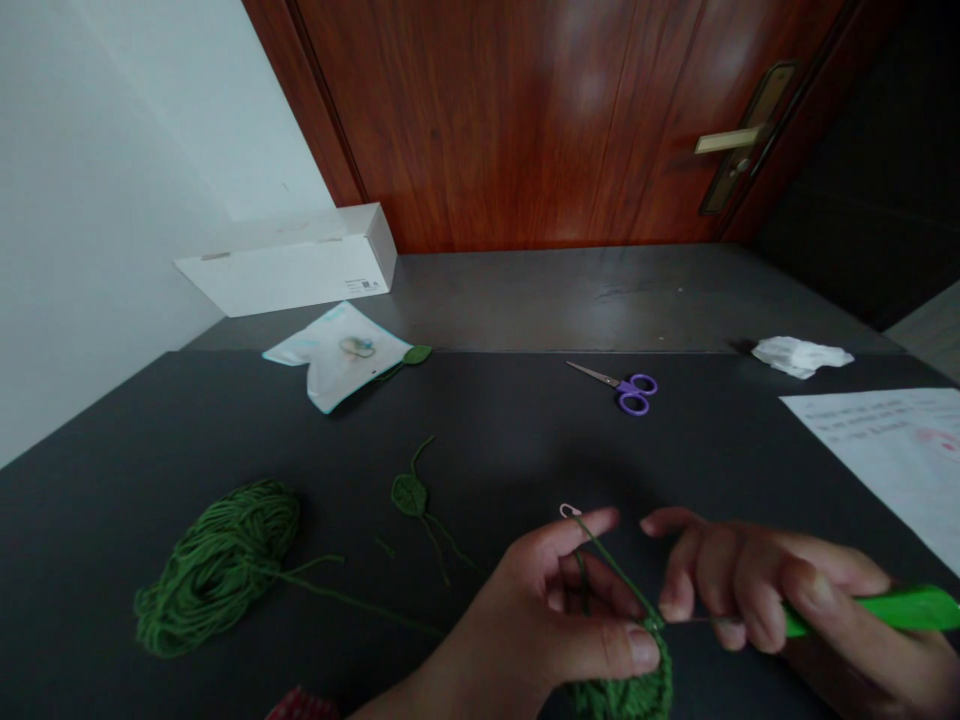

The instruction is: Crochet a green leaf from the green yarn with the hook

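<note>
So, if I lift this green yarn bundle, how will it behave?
The green yarn bundle will likely sag and change shape, since its strands lie loosely coiled. It should feel light for its size. A loose strand trails across the table, so it may unwind a little.

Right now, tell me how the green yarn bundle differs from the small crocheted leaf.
The green yarn bundle is far bigger than the crocheted leaf. The bundle is loosely wound strands, heaped up; the leaf is flat and tightly stitched. The bundle trails one long strand; the leaf has thin stem-like tails. Both are deep green and lie on the dark table.
</note>
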Motion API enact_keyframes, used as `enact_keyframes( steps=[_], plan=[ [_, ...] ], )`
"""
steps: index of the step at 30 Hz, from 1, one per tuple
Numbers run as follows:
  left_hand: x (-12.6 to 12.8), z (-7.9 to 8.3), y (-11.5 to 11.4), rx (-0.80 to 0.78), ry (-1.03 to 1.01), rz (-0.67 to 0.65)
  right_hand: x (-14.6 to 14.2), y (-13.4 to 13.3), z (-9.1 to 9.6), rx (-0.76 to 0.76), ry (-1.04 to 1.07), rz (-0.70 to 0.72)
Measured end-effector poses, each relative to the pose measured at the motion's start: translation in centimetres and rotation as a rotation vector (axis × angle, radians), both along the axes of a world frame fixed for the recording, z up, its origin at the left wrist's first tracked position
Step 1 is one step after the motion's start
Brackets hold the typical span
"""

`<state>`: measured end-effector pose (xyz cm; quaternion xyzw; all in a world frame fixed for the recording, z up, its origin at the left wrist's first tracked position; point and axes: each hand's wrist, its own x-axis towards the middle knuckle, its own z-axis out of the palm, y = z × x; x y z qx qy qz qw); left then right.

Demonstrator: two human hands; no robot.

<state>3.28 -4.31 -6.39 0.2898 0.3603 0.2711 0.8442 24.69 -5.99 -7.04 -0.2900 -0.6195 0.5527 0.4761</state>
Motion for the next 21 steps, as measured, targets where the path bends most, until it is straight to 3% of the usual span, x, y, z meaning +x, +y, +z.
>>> enact_keyframes(
  steps=[5,12,16,21],
  plan=[
    [-0.1,0.0,0.1,0.027,0.04,-0.005,0.3,0.1,-0.2,0.06,-0.034,0.006],
    [-0.1,0.2,0.2,0.055,0.075,-0.024,-2.0,0.7,0.5,0.03,0.077,-0.152],
    [-0.1,0.2,0.1,0.11,0.113,-0.014,-2.3,0.7,0.7,0.055,0.066,-0.144],
    [0.3,0.5,0.2,0.16,0.201,0.013,-0.5,0.2,0.5,0.177,-0.095,-0.054]
  ],
)
